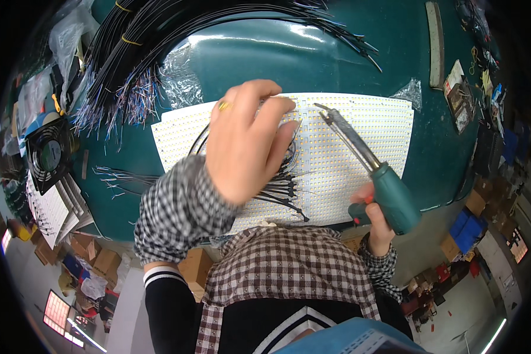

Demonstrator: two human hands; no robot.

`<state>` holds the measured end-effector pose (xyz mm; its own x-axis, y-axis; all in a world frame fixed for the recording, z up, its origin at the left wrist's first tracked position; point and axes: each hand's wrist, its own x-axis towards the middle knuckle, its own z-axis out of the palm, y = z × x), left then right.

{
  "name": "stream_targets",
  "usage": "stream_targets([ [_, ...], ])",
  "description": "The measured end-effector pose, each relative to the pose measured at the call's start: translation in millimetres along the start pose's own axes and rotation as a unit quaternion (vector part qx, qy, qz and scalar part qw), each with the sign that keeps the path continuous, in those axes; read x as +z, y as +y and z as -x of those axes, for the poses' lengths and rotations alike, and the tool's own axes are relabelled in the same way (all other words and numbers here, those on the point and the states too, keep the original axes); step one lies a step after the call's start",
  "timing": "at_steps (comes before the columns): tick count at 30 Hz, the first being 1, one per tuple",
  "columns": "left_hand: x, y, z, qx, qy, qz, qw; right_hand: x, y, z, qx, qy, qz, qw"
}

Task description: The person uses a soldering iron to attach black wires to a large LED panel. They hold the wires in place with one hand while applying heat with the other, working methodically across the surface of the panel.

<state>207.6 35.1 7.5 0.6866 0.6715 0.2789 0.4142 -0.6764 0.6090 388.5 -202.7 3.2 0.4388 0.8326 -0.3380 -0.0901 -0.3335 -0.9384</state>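
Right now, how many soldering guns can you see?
1: the green soldering gun in the right hand, tip over the white boards. Others may be hidden.

The right hand grips a green-handled soldering gun, its metal tip angled up and left above white panels dotted with small yellow squares. The left hand, fingers curled, is over the panels, hiding what it may hold; black wires lie just beside it. A thick black cable bundle rests on the green table, near a fan.
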Motion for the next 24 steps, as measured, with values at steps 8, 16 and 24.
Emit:
stream_targets([
  [8, -10.9, 18.5, 26.5, -0.168, -0.161, 0.058, 0.971, -1.7, 12.7, -17.5, -0.055, 0.045, -0.102, 0.992],
  [16, -13.7, 6.4, 25.0, -0.100, -0.133, 0.026, 0.986, -20.4, 55.2, -32.9, -0.072, 0.013, -0.287, 0.955],
  [24, -8.0, 1.0, 22.6, -0.041, -0.079, 0.025, 0.996, -27.2, 68.2, -41.0, -0.113, -0.019, -0.326, 0.938],
])
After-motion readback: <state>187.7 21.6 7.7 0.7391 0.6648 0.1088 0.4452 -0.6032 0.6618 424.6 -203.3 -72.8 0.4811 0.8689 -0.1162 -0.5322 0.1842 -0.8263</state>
